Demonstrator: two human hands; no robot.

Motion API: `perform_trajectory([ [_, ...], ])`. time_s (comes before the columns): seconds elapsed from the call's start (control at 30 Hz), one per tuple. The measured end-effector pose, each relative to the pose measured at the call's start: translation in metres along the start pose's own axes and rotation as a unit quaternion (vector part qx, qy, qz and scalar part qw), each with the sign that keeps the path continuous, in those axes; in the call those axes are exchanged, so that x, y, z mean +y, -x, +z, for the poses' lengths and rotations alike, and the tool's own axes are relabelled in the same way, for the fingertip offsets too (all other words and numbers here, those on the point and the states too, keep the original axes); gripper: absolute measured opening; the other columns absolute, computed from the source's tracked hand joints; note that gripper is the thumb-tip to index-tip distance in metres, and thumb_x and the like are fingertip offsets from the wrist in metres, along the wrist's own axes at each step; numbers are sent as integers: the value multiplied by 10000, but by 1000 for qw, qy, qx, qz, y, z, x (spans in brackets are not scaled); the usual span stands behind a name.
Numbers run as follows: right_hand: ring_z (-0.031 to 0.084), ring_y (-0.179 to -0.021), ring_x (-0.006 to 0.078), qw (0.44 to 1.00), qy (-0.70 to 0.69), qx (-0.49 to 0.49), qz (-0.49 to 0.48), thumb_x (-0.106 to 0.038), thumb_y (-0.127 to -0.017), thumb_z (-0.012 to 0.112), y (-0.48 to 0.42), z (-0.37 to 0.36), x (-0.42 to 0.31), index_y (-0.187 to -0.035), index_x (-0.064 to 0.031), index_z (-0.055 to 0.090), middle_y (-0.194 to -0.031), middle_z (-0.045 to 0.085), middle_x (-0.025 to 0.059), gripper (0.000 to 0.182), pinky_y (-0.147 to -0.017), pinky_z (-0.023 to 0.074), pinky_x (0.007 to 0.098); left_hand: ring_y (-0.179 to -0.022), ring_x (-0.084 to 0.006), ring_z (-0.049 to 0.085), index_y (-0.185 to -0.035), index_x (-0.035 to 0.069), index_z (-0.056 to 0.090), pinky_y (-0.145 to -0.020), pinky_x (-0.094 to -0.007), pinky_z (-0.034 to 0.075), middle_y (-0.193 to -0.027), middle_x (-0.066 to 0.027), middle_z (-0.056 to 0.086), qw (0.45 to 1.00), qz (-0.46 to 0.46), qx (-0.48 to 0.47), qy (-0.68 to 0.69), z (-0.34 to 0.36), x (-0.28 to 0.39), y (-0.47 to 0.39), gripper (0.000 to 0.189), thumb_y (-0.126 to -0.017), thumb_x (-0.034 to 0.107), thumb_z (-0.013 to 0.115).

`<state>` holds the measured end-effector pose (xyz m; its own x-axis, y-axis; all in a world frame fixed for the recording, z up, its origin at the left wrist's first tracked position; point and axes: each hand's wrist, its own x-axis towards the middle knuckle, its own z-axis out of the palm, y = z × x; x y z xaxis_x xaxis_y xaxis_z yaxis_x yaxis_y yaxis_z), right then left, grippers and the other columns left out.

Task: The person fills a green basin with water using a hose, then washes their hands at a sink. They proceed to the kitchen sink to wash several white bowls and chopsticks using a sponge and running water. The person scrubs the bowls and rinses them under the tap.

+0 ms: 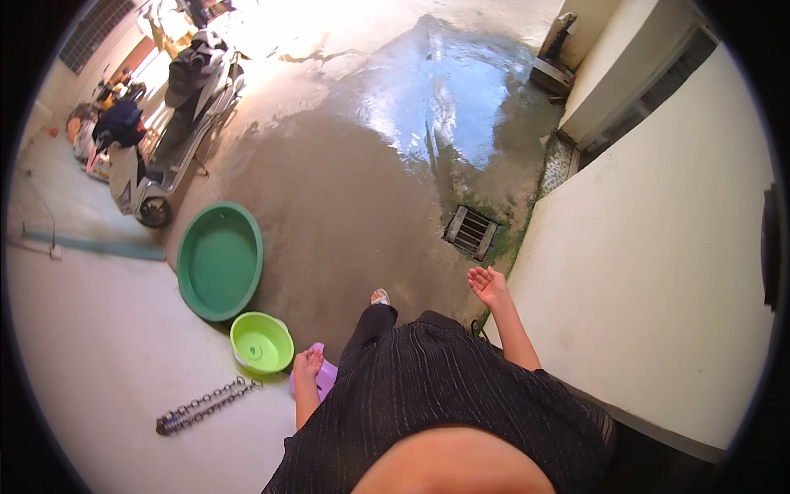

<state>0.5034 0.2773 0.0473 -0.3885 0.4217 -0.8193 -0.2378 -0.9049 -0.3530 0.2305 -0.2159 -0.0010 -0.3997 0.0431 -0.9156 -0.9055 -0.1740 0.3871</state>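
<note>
My left hand (310, 360) hangs at my side with its fingers loosely curled, nothing seen in it. It overlaps a purple plastic basin (327, 375), partly hidden by my arm and clothing; whether they touch I cannot tell. A bright green plastic basin (264, 341) stands just beyond, and a large dark green tub (220, 262) is farther off; no contents show in either. On the right, my right hand (486, 285) is held out empty, palm up with fingers apart, near a floor drain grate (472, 232).
Wet concrete floor (345, 185) stretches ahead, with a shiny puddle (457, 92). Parked scooters (179, 123) line the far left. A metal chain (210, 404) hangs at the left wall (111, 346). A white wall (648, 259) runs along the right, beside a doorway (654, 92).
</note>
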Motion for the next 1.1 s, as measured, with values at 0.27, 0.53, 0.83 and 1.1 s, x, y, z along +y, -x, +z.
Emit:
perform_trajectory([
  [0.27,607,-931,260,993,-47,19,-106,-266,-929,458,-7,42,-40,-983,1,567,-969,633,136,293,-815,505,363,-813,-255,623,-994,-19,526,-651,-339,538,-964,-151,610,982,20,-69,-173,247,143,-120,219,-876,81,371],
  [0.53,600,-931,289,972,-177,99,-118,-243,-928,439,-85,15,-103,-968,9,558,-992,618,161,281,-804,506,369,-879,-263,619,-1039,-8,526,-711,-370,545,-998,-146,608,957,3,-234,-173,513,143,-137,231,-931,171,429],
  [0.83,615,-901,253,972,-168,57,-155,-250,-941,429,-190,54,-253,-986,10,553,-965,627,148,291,-777,510,352,-729,-259,627,-931,-1,545,-646,-387,548,-825,-130,615,938,-33,-5,-345,528,140,-197,174,-858,123,445],
  [1.1,626,-871,240,967,-174,70,-174,-229,-934,431,-264,66,-378,-1001,12,555,-946,635,143,279,-746,519,340,-723,-270,590,-896,-58,494,-738,-321,497,-790,-145,568,637,268,-213,-691,636,107,-145,226,-845,146,412],
])
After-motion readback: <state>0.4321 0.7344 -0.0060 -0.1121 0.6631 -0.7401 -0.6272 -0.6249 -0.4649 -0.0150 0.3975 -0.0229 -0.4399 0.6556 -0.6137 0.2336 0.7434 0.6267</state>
